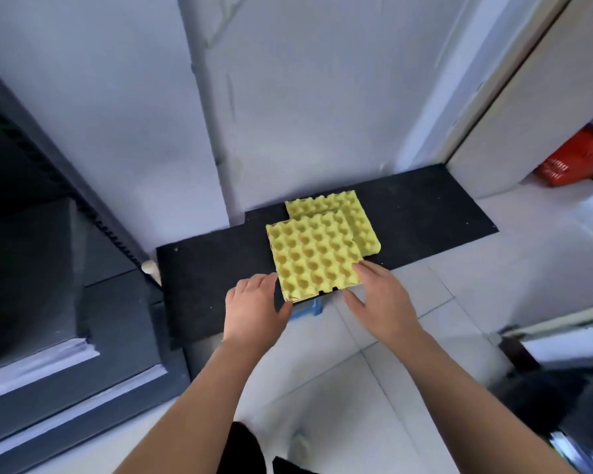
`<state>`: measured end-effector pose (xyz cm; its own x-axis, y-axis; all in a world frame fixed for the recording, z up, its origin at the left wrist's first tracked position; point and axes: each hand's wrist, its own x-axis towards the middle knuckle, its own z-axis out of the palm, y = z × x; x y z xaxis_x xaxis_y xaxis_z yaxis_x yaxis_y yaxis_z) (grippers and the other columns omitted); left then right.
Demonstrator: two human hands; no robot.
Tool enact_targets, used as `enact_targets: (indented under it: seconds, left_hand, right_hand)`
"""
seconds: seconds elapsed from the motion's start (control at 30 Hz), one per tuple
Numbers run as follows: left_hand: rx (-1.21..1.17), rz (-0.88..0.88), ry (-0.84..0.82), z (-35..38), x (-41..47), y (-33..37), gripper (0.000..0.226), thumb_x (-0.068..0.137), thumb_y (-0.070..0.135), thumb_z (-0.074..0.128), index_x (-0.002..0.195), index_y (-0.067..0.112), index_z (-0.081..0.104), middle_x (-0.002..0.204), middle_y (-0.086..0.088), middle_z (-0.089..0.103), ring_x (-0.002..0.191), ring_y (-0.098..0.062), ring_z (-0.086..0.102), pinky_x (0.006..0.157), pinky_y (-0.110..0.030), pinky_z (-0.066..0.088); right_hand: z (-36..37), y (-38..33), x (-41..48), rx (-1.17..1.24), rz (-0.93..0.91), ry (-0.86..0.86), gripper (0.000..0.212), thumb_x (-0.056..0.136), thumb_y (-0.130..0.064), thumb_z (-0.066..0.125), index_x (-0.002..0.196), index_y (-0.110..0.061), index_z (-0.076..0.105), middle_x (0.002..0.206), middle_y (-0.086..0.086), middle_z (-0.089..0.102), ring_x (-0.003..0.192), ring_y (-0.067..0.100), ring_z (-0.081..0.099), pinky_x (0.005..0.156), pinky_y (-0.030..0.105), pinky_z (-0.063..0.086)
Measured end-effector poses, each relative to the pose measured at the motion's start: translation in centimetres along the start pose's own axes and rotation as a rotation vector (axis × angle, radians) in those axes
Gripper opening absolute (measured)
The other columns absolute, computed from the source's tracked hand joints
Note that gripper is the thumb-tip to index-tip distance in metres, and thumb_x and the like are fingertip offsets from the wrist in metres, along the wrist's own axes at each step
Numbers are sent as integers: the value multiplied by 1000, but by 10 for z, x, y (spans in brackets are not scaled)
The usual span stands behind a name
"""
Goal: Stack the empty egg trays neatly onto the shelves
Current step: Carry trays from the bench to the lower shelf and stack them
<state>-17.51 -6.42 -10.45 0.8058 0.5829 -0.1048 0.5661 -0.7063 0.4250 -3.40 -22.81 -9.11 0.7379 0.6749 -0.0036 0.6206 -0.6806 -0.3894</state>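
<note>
Yellow dimpled top tray (314,256) offset over second tray (365,230); our left grip (257,302) pinches near-left corner, right grip (380,295) spread on near-right.

Two yellow egg trays (314,258) (360,217), two hands (254,306) (380,302), one black mat (425,206), one red basket (575,159).
</note>
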Motion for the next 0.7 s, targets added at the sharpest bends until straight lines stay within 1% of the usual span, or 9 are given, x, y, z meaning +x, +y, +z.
enact_targets:
  seconds: [0.07, 0.13, 0.2, 0.3, 0.47, 0.57, 0.63, 0.7]
  left_hand:
    - [-4, -16, -42, 18, 20, 11, 51, 93, 41, 56, 139, 21, 46, 137, 3, 50, 129, -22, 42, 105, -33, 28]
    - [-1, -39, -85, 35, 43, 17, 52, 93, 41, 56, 140, 20, 45, 139, 1, 49, 129, -23, 41, 105, -33, 29]
    - [2, -69, -142, 52, 68, 20, 57, 93, 43, 56, 144, 21, 41, 142, 1, 46, 132, -23, 39, 107, -35, 29]
    - [-16, -116, -216, 79, 107, 20, 56, 92, 42, 58, 142, 20, 42, 139, 0, 49, 129, -24, 41, 104, -36, 31]
    - [-27, -239, -352, 123, 164, 13, 59, 91, 40, 62, 142, 19, 40, 139, -2, 47, 126, -25, 43, 102, -38, 34]
    - [-42, -306, -414, 151, 191, 6, 59, 87, 39, 66, 137, 20, 41, 135, -4, 47, 121, -26, 45, 98, -39, 39]
    - [-76, -360, -441, 171, 204, 0, 66, 83, 39, 70, 138, 20, 37, 135, -5, 45, 122, -27, 44, 98, -42, 42]
    - [-110, -416, -459, 191, 212, -7, 81, 79, 40, 75, 143, 20, 30, 139, -6, 39, 127, -28, 40, 101, -44, 41]
  right_hand:
    - [3, 23, 13, 13, 31, -9, 44, 85, -25, 66, 124, -7, 58, 125, 7, 59, 115, 27, 55, 89, 37, 48]
    - [9, 43, 29, 13, 64, -26, 46, 87, -25, 65, 128, -7, 55, 128, 7, 58, 118, 26, 52, 92, 35, 44]
    - [17, 62, 48, 29, 100, -51, 48, 88, -27, 63, 131, -7, 53, 131, 6, 56, 122, 24, 49, 95, 32, 40]
    - [34, 88, 80, 42, 133, -106, 50, 89, -29, 62, 133, -10, 50, 134, 3, 53, 124, 20, 46, 98, 31, 39]
    - [64, 127, 130, 46, 236, -206, 43, 88, -27, 63, 126, -11, 53, 120, 3, 57, 115, 21, 49, 90, 32, 42]
    - [88, 151, 154, 69, 266, -260, 46, 88, -28, 63, 129, -10, 51, 123, 5, 54, 119, 23, 46, 94, 33, 40]
    - [104, 167, 168, 70, 298, -301, 51, 88, -28, 63, 133, -10, 48, 130, 8, 50, 125, 26, 41, 98, 34, 36]
    - [123, 183, 179, 85, 325, -340, 59, 87, -30, 64, 139, -12, 42, 135, 9, 46, 128, 27, 38, 100, 35, 35]
